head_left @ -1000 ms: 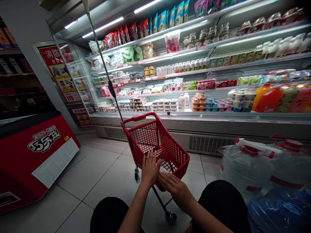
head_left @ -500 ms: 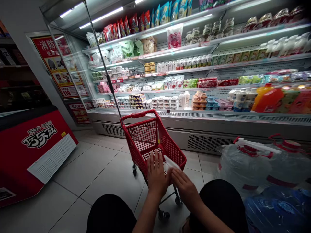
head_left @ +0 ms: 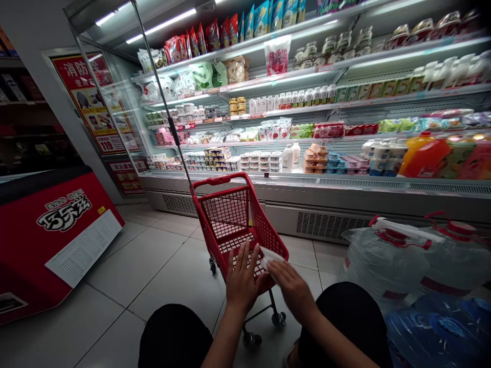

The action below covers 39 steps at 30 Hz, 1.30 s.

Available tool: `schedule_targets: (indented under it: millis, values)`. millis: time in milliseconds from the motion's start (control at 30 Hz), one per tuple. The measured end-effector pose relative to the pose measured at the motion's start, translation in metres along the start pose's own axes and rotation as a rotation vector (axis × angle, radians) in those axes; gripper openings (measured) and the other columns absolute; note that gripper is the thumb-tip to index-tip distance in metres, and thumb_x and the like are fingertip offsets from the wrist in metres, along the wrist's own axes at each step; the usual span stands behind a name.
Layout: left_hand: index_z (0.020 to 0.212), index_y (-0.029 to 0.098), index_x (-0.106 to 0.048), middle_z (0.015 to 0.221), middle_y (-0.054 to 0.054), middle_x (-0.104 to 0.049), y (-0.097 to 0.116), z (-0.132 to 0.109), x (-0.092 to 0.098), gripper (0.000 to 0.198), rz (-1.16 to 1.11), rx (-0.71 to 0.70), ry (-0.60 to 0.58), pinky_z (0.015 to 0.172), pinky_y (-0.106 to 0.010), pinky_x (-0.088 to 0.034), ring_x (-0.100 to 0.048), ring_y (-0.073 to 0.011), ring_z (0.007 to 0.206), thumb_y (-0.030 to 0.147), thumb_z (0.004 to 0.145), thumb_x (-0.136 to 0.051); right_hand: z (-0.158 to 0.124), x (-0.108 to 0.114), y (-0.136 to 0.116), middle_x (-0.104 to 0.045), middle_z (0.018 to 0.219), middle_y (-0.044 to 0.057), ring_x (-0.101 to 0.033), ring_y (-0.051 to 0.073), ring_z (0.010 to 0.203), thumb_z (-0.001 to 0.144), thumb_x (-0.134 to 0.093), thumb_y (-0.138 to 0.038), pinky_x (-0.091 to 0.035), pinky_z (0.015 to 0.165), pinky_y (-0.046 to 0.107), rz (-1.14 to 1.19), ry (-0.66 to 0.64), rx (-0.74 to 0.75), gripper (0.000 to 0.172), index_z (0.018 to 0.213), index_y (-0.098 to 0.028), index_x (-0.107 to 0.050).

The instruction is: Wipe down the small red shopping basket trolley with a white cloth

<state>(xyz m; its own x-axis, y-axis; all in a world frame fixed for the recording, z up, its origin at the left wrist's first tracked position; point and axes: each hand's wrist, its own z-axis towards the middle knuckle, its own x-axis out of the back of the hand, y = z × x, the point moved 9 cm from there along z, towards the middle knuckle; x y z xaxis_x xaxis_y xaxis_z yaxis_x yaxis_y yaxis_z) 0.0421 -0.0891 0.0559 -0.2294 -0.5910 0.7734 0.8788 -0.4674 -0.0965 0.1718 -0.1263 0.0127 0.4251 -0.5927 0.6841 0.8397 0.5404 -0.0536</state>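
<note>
Right grip (head_left: 292,290) pinching white tissue (head_left: 270,256), left grip (head_left: 241,286) spread, red cart (head_left: 267,232), chiller (head_left: 282,221) holding bottles (head_left: 295,155)

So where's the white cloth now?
In the head view, the white cloth is below and right of centre, in the right hand at the near end of the red cart, with the left hand to its left.

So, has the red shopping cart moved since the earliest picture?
Yes: judged against the floor tiles, the near end of the red shopping cart has swung left.
</note>
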Motion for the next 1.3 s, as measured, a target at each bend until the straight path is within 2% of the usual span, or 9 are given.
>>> schedule_targets:
  millis: [100,167,400,500,833,933,1033,1133,1300]
  values:
    - [0.165,0.03,-0.021,0.167,-0.004,-0.034,0.002,-0.001,0.005,0.071,0.004,-0.048,-0.003,0.129,-0.049,-0.007,-0.027,-0.0259,0.156,0.061,0.103,-0.037,0.004,-0.011,-0.041,-0.058,0.15,0.009,-0.05,0.023,0.143,0.101,-0.04,-0.005,-0.049,0.117,0.045,0.058,-0.021,0.067,0.056,0.155,-0.017,-0.044]
    - [0.165,0.03,-0.021,0.168,-0.004,-0.033,0.001,-0.003,0.008,0.072,0.013,-0.079,-0.002,0.129,-0.048,-0.003,-0.025,-0.0254,0.156,0.063,0.103,-0.036,0.006,-0.011,-0.047,-0.059,0.149,0.01,-0.05,0.022,0.143,0.101,-0.042,-0.006,-0.049,0.116,0.044,0.089,-0.036,0.118,0.055,0.155,-0.018,-0.045]
    - [0.165,0.032,-0.023,0.167,-0.004,-0.034,-0.005,-0.003,0.005,0.075,0.035,-0.103,0.006,0.129,-0.048,0.002,-0.027,-0.0257,0.156,0.067,0.101,-0.039,0.006,0.011,0.043,-0.07,0.135,0.006,-0.063,0.02,0.129,0.1,-0.039,-0.005,-0.049,0.116,0.049,0.101,-0.034,0.062,0.05,0.143,-0.024,-0.057]
    - [0.164,0.033,-0.023,0.168,-0.004,-0.033,-0.009,0.002,0.001,0.074,0.029,-0.101,0.001,0.129,-0.049,-0.001,-0.029,-0.0271,0.155,0.066,0.101,-0.041,0.004,0.008,0.053,-0.07,0.133,0.006,-0.061,0.022,0.131,0.101,-0.041,-0.006,-0.05,0.116,0.051,0.089,-0.057,0.005,0.046,0.139,-0.024,-0.06]
    - [0.165,0.031,-0.017,0.17,-0.004,-0.027,-0.075,-0.009,0.009,0.07,0.063,0.059,0.005,0.129,-0.05,-0.001,-0.027,-0.025,0.156,0.056,0.104,-0.039,-0.001,0.002,-0.027,-0.06,0.149,0.006,-0.049,0.02,0.143,0.099,-0.041,-0.001,-0.047,0.119,0.043,0.122,-0.005,0.117,0.06,0.156,-0.02,-0.043]
    - [0.166,0.03,-0.013,0.171,-0.005,-0.024,-0.059,-0.005,0.005,0.074,0.032,0.035,-0.019,0.129,-0.051,0.002,-0.025,-0.0253,0.157,0.061,0.103,-0.038,0.004,0.003,-0.056,-0.056,0.152,0.007,-0.044,0.019,0.147,0.099,-0.042,0.0,-0.045,0.12,0.038,0.129,-0.048,0.255,0.06,0.156,-0.016,-0.041]
    - [0.166,0.03,-0.009,0.171,-0.003,-0.025,-0.037,0.001,-0.005,0.072,-0.037,0.012,-0.074,0.129,-0.046,-0.01,-0.025,-0.0221,0.157,0.061,0.105,-0.032,0.01,0.005,-0.07,-0.056,0.152,0.005,-0.044,0.018,0.147,0.101,-0.044,-0.003,-0.044,0.121,0.038,0.149,-0.106,0.362,0.056,0.155,-0.02,-0.044]
    - [0.166,0.029,-0.004,0.171,-0.005,-0.024,-0.04,0.0,-0.01,0.07,-0.066,0.075,-0.101,0.125,-0.047,-0.021,-0.026,-0.0219,0.157,0.06,0.106,-0.025,0.018,0.006,-0.058,-0.056,0.152,0.004,-0.045,0.017,0.146,0.103,-0.044,-0.007,-0.043,0.121,0.038,0.187,-0.156,0.39,0.056,0.156,-0.023,-0.042]
    - [0.165,0.033,-0.003,0.17,-0.004,-0.026,-0.051,-0.01,-0.015,0.069,-0.052,0.07,-0.144,0.123,-0.052,-0.025,-0.03,-0.0237,0.155,0.06,0.106,-0.028,0.042,0.004,0.011,-0.061,0.148,0.004,-0.051,0.016,0.141,0.102,-0.039,-0.004,-0.045,0.119,0.042,0.185,-0.096,0.22,0.058,0.156,-0.026,-0.042]
